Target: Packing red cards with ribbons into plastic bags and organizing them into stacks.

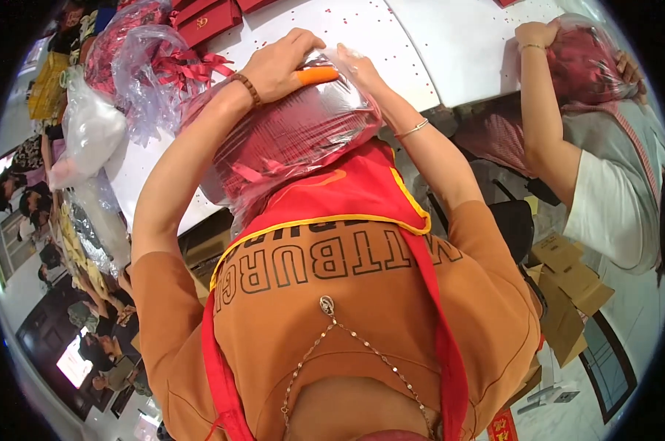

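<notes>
Fingers (303, 40) hold red bundle (296, 132), long axis rising rightward.

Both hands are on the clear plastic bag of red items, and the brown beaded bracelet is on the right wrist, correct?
Not quite: the head view shows the brown beaded bracelet on the left wrist. The left hand and right hand are on the clear plastic bag.

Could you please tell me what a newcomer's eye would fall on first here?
Probably the shiny, plastic-wrapped red bundle at upper centre, with the left hand and right hand at its far side. Just below, a bright red apron with yellow trim stands out against the orange-brown shirt. At upper right, a co-worker handles a second bundle.
</notes>
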`<move>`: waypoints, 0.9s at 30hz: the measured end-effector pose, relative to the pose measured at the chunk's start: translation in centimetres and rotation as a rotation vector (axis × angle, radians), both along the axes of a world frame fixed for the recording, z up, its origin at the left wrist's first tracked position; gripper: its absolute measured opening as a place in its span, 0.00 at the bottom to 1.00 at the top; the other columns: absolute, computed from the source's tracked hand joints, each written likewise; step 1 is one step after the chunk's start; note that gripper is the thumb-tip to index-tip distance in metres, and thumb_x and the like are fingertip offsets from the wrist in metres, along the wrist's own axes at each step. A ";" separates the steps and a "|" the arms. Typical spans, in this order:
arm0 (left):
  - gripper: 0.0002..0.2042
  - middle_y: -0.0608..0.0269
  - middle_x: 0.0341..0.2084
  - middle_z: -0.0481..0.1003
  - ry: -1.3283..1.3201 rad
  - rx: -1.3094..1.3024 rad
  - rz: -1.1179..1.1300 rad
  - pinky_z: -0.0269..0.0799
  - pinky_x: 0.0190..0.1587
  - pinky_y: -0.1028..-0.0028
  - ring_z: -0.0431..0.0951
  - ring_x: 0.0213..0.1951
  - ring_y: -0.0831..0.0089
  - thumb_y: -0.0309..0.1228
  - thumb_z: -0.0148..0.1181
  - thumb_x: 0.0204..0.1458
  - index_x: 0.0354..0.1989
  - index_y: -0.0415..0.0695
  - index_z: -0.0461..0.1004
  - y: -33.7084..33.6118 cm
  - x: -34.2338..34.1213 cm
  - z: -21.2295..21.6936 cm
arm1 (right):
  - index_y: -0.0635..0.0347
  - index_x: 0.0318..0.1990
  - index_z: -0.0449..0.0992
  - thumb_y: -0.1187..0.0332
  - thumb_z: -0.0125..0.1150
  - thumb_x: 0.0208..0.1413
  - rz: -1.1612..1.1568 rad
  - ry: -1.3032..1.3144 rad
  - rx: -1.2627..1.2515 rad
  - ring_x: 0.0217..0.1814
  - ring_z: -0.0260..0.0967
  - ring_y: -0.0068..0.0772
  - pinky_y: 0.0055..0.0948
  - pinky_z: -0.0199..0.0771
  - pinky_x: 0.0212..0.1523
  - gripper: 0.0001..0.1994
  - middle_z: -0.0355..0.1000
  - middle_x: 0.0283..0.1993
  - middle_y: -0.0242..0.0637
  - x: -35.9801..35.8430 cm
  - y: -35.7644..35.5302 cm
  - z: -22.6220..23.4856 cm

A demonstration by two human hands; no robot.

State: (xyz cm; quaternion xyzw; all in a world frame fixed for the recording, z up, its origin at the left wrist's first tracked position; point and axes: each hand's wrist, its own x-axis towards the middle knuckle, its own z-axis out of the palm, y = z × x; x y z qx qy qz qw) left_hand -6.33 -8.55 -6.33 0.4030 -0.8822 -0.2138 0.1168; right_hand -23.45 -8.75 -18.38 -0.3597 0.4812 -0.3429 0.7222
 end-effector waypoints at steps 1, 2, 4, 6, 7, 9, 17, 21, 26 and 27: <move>0.23 0.54 0.43 0.69 -0.132 0.071 0.082 0.65 0.45 0.66 0.70 0.43 0.58 0.49 0.49 0.50 0.50 0.48 0.65 0.2 -0.4 0.6 | 0.70 0.48 0.69 0.54 0.45 0.58 0.010 -0.006 -0.006 0.41 0.63 0.22 0.20 0.65 0.39 0.24 0.68 0.42 0.40 0.1 -0.3 -0.5; 0.18 0.54 0.40 0.70 -0.071 0.051 0.068 0.65 0.45 0.65 0.71 0.41 0.58 0.44 0.48 0.51 0.44 0.45 0.69 -0.6 -0.1 0.5 | 0.69 0.48 0.69 0.54 0.44 0.58 0.020 0.037 -0.073 0.40 0.64 0.22 0.21 0.66 0.39 0.24 0.69 0.41 0.40 0.0 -0.4 -1.0; 0.15 0.54 0.40 0.70 0.104 -0.100 0.078 0.65 0.43 0.66 0.71 0.40 0.60 0.37 0.47 0.51 0.43 0.43 0.70 -2.2 2.0 0.5 | 0.64 0.53 0.66 0.53 0.42 0.58 0.040 0.108 -0.191 0.42 0.64 0.23 0.23 0.67 0.41 0.24 0.69 0.42 0.41 -0.4 -1.0 -3.6; 0.15 0.54 0.41 0.70 0.355 -0.118 0.329 0.63 0.46 0.68 0.70 0.43 0.64 0.35 0.46 0.52 0.45 0.43 0.69 -1.0 7.1 0.9 | 0.64 0.54 0.64 0.52 0.41 0.58 0.103 0.107 -0.103 0.45 0.63 0.24 0.23 0.66 0.44 0.25 0.68 0.45 0.42 -0.7 -0.5 0.4; 0.15 0.55 0.42 0.70 0.505 -0.013 0.511 0.62 0.48 0.70 0.69 0.44 0.66 0.35 0.46 0.52 0.47 0.44 0.68 0.2 9.7 1.6 | 0.65 0.55 0.62 0.52 0.41 0.58 0.131 0.122 -0.016 0.49 0.62 0.25 0.24 0.65 0.47 0.26 0.67 0.48 0.43 -1.1 -0.1 1.9; 0.19 0.57 0.42 0.70 0.389 -0.178 0.960 0.62 0.48 0.70 0.68 0.44 0.67 0.41 0.45 0.54 0.49 0.43 0.66 3.7 16.1 -0.5 | 0.65 0.56 0.61 0.51 0.42 0.57 0.141 0.290 -0.048 0.45 0.66 0.29 0.24 0.67 0.45 0.27 0.68 0.47 0.43 -0.7 -0.1 2.7; 0.36 0.57 0.47 0.69 1.722 1.232 0.855 0.68 0.47 0.65 0.70 0.47 0.65 0.63 0.35 0.48 0.54 0.44 0.62 15.4 17.2 -8.3 | 0.73 0.49 0.65 0.46 0.44 0.53 0.761 0.325 -0.020 0.50 0.64 0.36 0.32 0.60 0.52 0.32 0.68 0.47 0.49 -1.1 -4.2 0.4; 0.38 0.56 0.50 0.66 2.031 1.194 0.455 0.67 0.49 0.64 0.68 0.50 0.64 0.64 0.33 0.48 0.56 0.43 0.59 15.5 16.0 -8.5 | 0.73 0.45 0.68 0.51 0.48 0.53 0.686 0.503 0.152 0.44 0.67 0.34 0.31 0.68 0.45 0.27 0.70 0.42 0.42 -0.1 -2.7 3.4; 0.37 0.57 0.49 0.67 1.975 0.963 0.567 0.68 0.48 0.65 0.68 0.49 0.64 0.62 0.33 0.49 0.56 0.43 0.59 14.8 12.7 -3.8 | 0.74 0.37 0.70 0.65 0.51 0.53 0.386 0.067 0.118 0.28 0.68 0.25 0.22 0.71 0.28 0.15 0.71 0.31 0.41 -0.2 -1.2 3.7; 0.36 0.57 0.49 0.67 1.958 0.924 0.586 0.68 0.48 0.65 0.68 0.49 0.64 0.62 0.33 0.49 0.56 0.42 0.59 15.5 12.1 -2.7 | 0.74 0.37 0.70 0.64 0.49 0.55 0.381 0.132 0.055 0.28 0.68 0.26 0.25 0.72 0.28 0.16 0.71 0.30 0.41 -0.2 -1.2 4.5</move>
